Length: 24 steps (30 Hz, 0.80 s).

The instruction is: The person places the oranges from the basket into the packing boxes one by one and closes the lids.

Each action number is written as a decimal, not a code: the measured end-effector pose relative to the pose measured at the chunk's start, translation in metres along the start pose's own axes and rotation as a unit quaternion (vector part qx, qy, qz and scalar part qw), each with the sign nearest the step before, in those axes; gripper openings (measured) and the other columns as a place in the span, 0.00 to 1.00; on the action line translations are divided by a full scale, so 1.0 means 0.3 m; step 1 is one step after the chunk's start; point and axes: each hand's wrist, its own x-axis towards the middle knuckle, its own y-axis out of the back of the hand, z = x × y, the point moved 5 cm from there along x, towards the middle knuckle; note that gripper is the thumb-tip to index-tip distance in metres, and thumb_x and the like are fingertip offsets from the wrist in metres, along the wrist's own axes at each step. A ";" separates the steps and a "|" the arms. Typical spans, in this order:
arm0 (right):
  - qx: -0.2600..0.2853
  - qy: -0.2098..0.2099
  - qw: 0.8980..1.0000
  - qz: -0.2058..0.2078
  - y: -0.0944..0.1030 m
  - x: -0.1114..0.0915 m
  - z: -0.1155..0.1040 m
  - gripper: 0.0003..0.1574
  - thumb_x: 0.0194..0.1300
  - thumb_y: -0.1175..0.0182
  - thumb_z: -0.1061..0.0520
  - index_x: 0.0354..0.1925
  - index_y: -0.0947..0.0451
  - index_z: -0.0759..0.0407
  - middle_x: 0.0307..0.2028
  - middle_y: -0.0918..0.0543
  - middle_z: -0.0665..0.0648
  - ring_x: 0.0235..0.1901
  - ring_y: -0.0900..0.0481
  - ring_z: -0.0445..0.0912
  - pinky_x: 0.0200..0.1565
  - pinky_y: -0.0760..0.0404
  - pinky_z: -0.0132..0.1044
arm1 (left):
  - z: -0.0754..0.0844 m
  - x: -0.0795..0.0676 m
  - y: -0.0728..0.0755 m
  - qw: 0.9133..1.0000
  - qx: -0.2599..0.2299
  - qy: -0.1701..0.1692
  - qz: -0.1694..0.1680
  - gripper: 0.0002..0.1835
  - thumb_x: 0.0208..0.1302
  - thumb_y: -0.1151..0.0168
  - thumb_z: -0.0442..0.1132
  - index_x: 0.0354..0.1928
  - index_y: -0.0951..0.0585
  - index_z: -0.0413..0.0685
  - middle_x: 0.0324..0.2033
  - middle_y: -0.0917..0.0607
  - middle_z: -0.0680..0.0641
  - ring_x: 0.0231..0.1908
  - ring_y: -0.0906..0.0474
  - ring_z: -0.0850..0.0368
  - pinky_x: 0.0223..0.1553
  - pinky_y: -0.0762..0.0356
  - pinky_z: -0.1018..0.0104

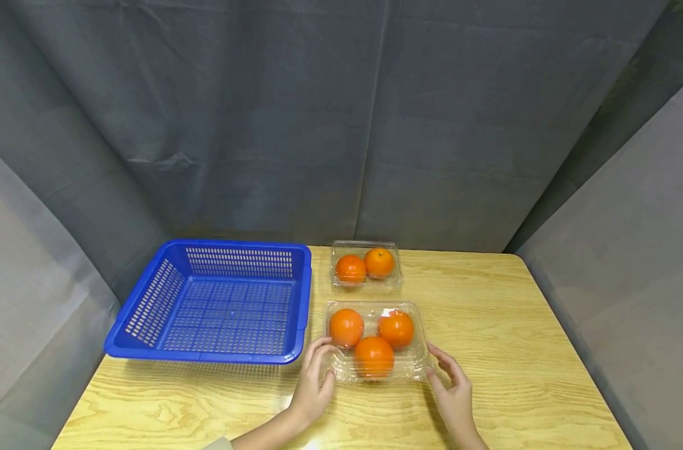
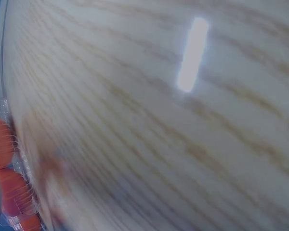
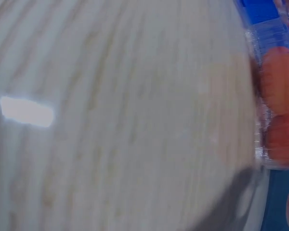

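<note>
A clear plastic box (image 1: pixel 405 365) with three oranges (image 1: pixel 373 357) inside lies in front of me in the head view. My left hand (image 1: pixel 314 387) is at its left side, fingertips right at the edge and the thumb apart near the front corner. At the right side is my right hand (image 1: pixel 455 392), its index finger and thumb spread, their tips right at the box's edge. The left wrist view catches oranges (image 2: pixel 13 191) behind clear plastic at its left border. Oranges (image 3: pixel 281 79) in the box also show at the right border of the right wrist view.
On the left stands a blue plastic basket (image 1: pixel 304 300) with slotted walls and nothing in it. Behind the front box sits a smaller clear box (image 1: pixel 394 284) holding two oranges (image 1: pixel 378 262). All stand on a wood-grain table (image 1: pixel 521 375), with grey cloth (image 1: pixel 274 125) around it.
</note>
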 end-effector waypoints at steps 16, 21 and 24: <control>0.113 -0.292 0.943 -0.111 -0.006 0.058 0.048 0.30 0.55 0.52 0.71 0.56 0.45 0.71 0.42 0.32 0.53 0.37 0.29 0.37 0.39 0.27 0.28 | -0.081 -0.038 -0.012 0.965 -0.058 0.256 -0.026 0.22 0.50 0.46 0.30 0.50 0.33 0.34 0.38 0.28 0.44 0.36 0.31 0.55 0.39 0.27 0.65; 0.116 -0.325 0.918 -0.198 0.010 0.065 0.063 0.20 0.58 0.51 0.66 0.49 0.39 0.72 0.34 0.26 0.52 0.30 0.25 0.40 0.35 0.24 0.30 | -0.100 -0.041 -0.025 0.934 -0.125 0.328 -0.074 0.05 0.54 0.50 0.32 0.33 0.30 0.38 0.22 0.29 0.51 0.21 0.34 0.65 0.22 0.33 0.75; 0.109 -0.334 0.893 -0.282 0.007 0.062 0.075 0.12 0.62 0.54 0.61 0.42 0.33 0.69 0.28 0.23 0.52 0.26 0.24 0.39 0.29 0.25 0.28 | -0.107 -0.044 -0.034 0.907 -0.191 0.362 -0.103 0.06 0.56 0.52 0.32 0.24 0.30 0.37 0.16 0.29 0.51 0.17 0.34 0.63 0.17 0.34 0.74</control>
